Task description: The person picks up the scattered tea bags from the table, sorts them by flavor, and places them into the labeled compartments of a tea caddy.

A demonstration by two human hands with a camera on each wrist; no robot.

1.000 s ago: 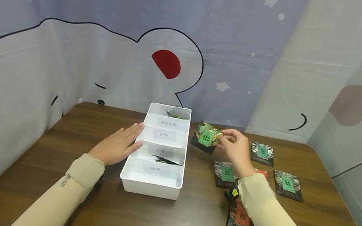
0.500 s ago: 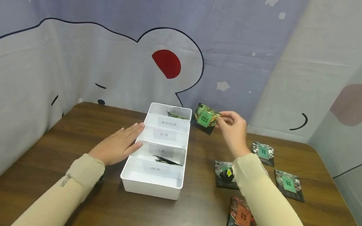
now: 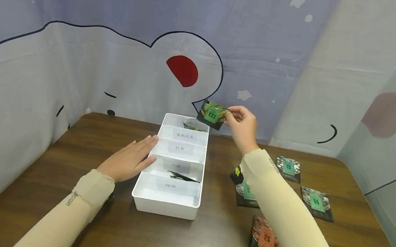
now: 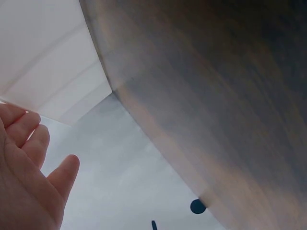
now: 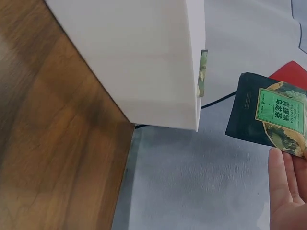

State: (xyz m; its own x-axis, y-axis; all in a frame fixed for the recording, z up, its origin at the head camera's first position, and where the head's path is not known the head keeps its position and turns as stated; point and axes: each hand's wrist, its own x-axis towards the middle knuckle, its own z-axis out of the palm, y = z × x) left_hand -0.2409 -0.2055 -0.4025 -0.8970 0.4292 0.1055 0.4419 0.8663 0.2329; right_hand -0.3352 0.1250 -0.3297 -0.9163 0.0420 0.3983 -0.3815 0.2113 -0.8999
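My right hand (image 3: 243,127) pinches a tea sachet (image 3: 212,115) by its right edge. The sachet is dark with a green label, and its print in the right wrist view reads oolong tea. It hangs tilted above the far right corner of a long white divided box (image 3: 164,207). Straight fingers of my left hand (image 3: 129,157) touch the box's left wall. Labelled dividers part the box into several compartments. One green sachet (image 3: 193,127) lies in the farthest compartment, and a dark sachet (image 3: 183,176) stands in the second from the front.
Right of the box lie a red-labelled sachet (image 3: 266,240) and green-labelled sachets, one at the back (image 3: 288,168), one at the right (image 3: 317,202) and one partly under my right forearm (image 3: 247,194). A patterned curtain (image 3: 258,64) hangs behind the wooden table (image 3: 205,241).
My right hand has lifted the sachet and carried it left and away from me, from beside the box to above its far corner. The left hand has stayed put.
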